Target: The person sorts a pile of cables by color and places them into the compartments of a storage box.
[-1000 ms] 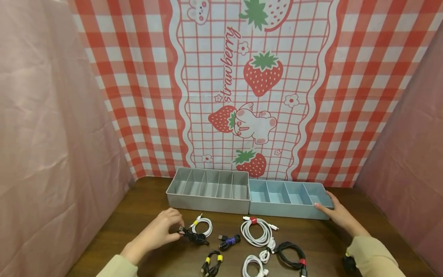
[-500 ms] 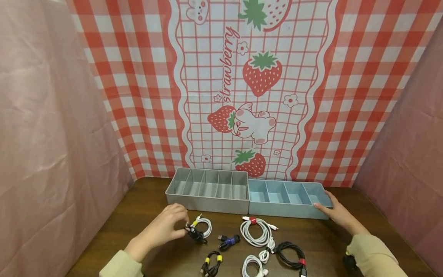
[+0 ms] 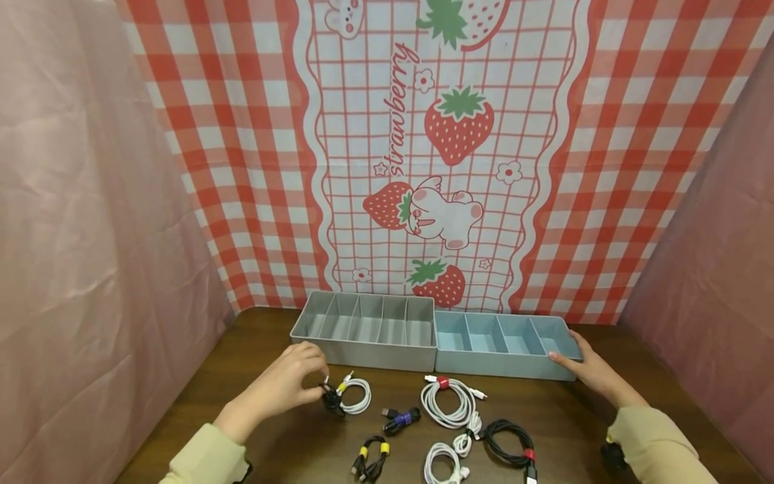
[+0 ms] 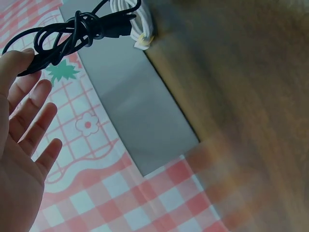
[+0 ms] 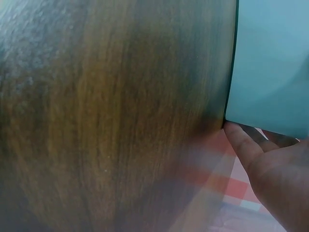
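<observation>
Head view: the left hand [image 3: 281, 383] pinches the black cable [image 3: 332, 398] over the counter [image 3: 272, 444], in front of the gray box [image 3: 363, 354]. Loose loops overlapping the white cable [image 3: 367, 393] could snag it; the box's wall is an obstruction.

Left wrist view: remaining fingers are spread; so narrow a hold may slip.

Right wrist view: the right hand [image 5: 277, 169] rests spread against the blue box [image 5: 270, 67]; uneven pressure could shift it.

A brown table [image 3: 220, 363], seemingly wooden, lies under the left hand [image 3: 276, 384] and right hand [image 3: 594, 376]; strawberry-print cloth [image 3: 459, 128] hangs beyond them, pink drapes [image 3: 91, 235] outside each.
</observation>
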Motion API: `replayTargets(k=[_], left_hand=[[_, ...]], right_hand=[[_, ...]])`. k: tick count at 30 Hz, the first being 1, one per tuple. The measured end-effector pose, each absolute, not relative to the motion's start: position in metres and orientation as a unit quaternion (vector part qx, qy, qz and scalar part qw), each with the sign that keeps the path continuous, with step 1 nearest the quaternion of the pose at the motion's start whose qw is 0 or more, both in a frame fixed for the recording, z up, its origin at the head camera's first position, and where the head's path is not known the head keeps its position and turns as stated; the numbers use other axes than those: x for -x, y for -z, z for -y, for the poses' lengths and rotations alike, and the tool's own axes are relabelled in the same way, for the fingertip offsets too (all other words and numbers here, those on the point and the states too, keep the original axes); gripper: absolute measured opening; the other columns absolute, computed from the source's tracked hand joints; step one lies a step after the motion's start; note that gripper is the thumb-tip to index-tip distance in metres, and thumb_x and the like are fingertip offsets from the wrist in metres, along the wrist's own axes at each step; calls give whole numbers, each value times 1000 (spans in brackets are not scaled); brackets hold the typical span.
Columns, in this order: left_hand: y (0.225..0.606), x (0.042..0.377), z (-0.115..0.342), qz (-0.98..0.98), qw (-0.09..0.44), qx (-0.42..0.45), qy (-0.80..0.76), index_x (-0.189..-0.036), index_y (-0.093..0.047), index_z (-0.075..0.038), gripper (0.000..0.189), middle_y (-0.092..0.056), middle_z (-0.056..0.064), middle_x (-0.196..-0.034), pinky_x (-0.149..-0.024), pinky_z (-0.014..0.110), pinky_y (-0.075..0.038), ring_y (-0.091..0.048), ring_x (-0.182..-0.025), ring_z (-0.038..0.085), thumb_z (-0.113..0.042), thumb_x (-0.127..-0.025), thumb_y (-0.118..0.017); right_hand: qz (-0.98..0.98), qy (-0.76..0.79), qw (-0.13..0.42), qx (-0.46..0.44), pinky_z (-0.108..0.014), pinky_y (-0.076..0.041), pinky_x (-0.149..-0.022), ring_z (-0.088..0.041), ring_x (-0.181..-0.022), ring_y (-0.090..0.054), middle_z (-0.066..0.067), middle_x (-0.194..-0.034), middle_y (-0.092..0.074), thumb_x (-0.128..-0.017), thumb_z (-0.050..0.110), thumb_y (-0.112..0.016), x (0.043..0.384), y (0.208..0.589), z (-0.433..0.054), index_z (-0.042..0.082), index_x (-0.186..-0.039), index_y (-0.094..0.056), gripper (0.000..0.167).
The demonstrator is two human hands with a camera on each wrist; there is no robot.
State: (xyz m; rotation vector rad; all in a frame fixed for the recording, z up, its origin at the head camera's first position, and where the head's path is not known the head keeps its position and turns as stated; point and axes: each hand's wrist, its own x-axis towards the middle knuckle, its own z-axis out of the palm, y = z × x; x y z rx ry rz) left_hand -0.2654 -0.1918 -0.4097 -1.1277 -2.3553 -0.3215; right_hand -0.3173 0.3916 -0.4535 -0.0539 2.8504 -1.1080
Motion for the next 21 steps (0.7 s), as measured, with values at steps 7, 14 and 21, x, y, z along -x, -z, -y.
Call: replayTargets(k=[7,14,21], left_hand=[[396,269,192,861,258,421,118,-80,-64,-17,20,-61,-8,-88,-84,38,-43,-54,-92,13,-20,-67,-80],[383,274,190,858,262,427,113,-81,-66,-16,20,-60,-9,-83,-78,36,-43,-53,-88,11,-19,-68,-81],[373,278,188,860,273,417,108,-80,-65,-17,18,-60,-8,-82,-77,36,-42,-53,-85,11,-19,-69,-80]], right_hand=[[-932,356,58,15,-71,-25,-96,-60,-126,-17,-43,-144,-2,-93,51,-49,318,451,-393,-4,-147,13,99],[-934,353,53,21,-70,-26,-96,-59,-125,-20,-43,-144,-3,-93,51,-49,320,453,-394,-4,-147,11,99],[-935,351,44,24,-71,-25,-96,-60,-126,-18,-44,-144,-3,-93,51,-50,320,456,-394,-6,-147,10,98]])
